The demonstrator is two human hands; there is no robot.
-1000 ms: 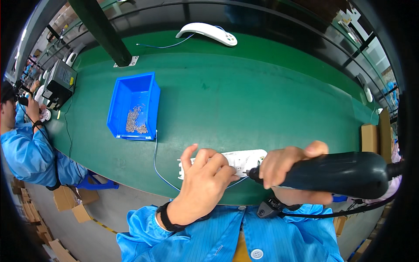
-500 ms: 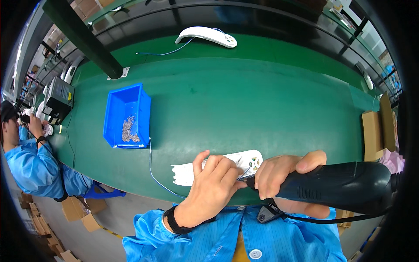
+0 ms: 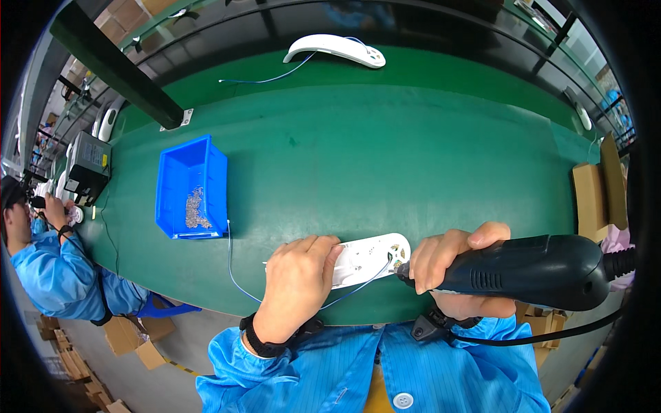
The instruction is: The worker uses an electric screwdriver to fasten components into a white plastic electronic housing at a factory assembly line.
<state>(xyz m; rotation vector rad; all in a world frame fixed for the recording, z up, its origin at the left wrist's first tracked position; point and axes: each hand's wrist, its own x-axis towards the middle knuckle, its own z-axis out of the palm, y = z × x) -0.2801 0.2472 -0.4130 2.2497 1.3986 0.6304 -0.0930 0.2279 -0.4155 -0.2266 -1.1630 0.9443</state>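
Note:
A long white plastic housing (image 3: 368, 253) with a rounded right end lies on the green bench near its front edge. My left hand (image 3: 297, 281) is closed over the left part of the housing and hides it. A thin blue-white cable (image 3: 358, 291) runs from the round end, along the front side and under my left hand. In my right hand (image 3: 444, 265) is a black electric screwdriver (image 3: 527, 272), held level. Its tip meets the housing's rounded end, next to small greenish-gold parts; the exact contact point is too small to make out.
A blue bin (image 3: 219, 172) of small metal screws (image 3: 196, 208) stands left on the green bench (image 3: 385, 165). Farther back lies another curved white housing (image 3: 335, 48) with a cable. A cardboard box (image 3: 590, 199) is at right, a dark device (image 3: 89, 165) at left, beside a person in blue (image 3: 58, 275).
My left hand has shifted left along the housing, away from the screwdriver tip, uncovering more white surface. The screwdriver tip has moved slightly up and right, to the housing's rounded end.

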